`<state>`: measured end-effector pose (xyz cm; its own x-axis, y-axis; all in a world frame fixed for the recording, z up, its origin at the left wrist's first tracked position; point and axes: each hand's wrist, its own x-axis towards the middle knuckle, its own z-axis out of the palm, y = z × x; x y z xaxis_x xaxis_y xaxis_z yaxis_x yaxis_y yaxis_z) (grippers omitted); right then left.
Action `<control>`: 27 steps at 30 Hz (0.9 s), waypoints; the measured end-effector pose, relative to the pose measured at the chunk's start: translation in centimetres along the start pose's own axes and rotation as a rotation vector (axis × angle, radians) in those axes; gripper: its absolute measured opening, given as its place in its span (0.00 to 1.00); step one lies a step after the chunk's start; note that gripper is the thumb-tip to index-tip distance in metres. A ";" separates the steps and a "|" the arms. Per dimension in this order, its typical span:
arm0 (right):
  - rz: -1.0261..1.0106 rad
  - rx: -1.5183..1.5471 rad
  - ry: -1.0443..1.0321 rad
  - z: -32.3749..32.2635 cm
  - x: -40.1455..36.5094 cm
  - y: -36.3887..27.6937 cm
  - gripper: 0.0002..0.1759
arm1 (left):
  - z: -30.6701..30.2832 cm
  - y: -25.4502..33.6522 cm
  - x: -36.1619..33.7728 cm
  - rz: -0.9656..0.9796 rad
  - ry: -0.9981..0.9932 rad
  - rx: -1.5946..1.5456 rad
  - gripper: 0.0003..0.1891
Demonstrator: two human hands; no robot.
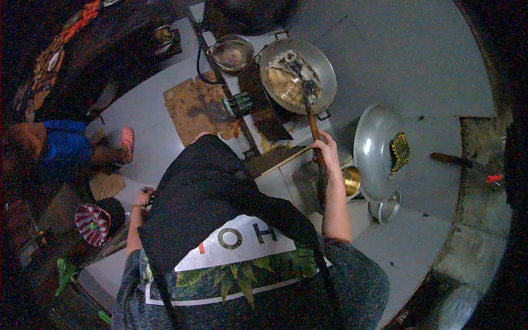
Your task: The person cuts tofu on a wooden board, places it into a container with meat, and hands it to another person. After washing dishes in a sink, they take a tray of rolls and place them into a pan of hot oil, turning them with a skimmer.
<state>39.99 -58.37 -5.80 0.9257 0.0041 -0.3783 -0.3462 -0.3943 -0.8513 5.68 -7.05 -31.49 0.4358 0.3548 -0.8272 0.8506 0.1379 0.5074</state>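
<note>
My right hand [328, 151] is wrapped round the long wooden handle [313, 125] of a skimmer. The skimmer's round mesh head [284, 83] lies inside a wide metal wok [329, 71], over dark and whitish stuff in it. My left hand [144, 196] hangs low at my left side, near my knee, with its fingers curled; whether anything is in them is too small to tell. A metal bowl [232, 53] stands just left of the wok.
A large metal lid [374, 154] with a yellow-black cloth [400, 152], a brass bowl [352, 180] and a metal pot [388, 208] are at the right. Cardboard [190, 107] lies on the floor. Another person in blue shorts [67, 146] is at the left, near a red-white striped item [92, 224].
</note>
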 end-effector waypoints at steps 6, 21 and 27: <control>-0.128 -0.117 0.118 -0.6 8.5 5.7 0.26 | 0.2 0.3 0.0 0.027 0.066 0.108 0.04; -0.147 -0.390 0.183 2.7 13.1 1.8 0.33 | -0.5 3.0 -1.3 0.062 -0.058 -0.021 0.03; -0.141 -0.260 0.131 2.6 10.3 5.0 0.33 | -2.4 -3.9 3.9 0.208 -0.190 -0.197 0.04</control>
<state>47.37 -57.87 -14.89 0.9794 -0.0361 -0.1988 -0.1780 -0.6201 -0.7640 3.34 -4.03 -36.13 0.6564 0.2184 -0.7221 0.6729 0.2632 0.6913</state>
